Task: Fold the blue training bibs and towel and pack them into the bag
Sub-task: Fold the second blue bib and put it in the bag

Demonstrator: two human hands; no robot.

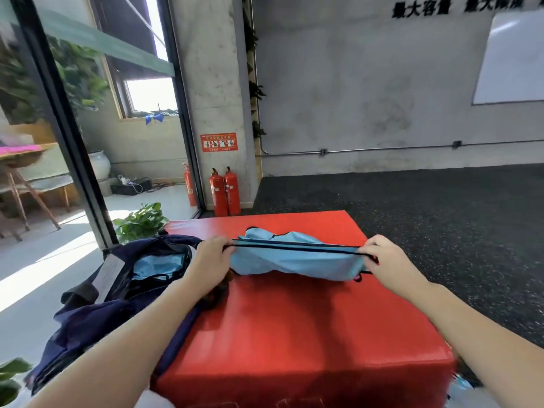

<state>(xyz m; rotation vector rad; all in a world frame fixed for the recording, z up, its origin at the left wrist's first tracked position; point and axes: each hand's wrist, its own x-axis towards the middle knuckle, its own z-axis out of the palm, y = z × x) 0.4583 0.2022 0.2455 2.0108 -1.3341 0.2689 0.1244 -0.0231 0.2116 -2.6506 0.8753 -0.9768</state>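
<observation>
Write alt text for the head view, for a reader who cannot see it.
Two bare hands, left hand and right hand, pinch the ends of a light blue bib over a red padded block. An open navy bag lies at its left, blue fabric inside.

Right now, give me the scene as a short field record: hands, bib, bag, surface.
left hand: pinches the left end of the blue bib
right hand: pinches the right end
blue bib: folded lengthwise, stretched between both hands over the red box
red box: work surface
bag: dark navy, open, left of the box; light blue fabric already inside
towel: not identifiable
</observation>
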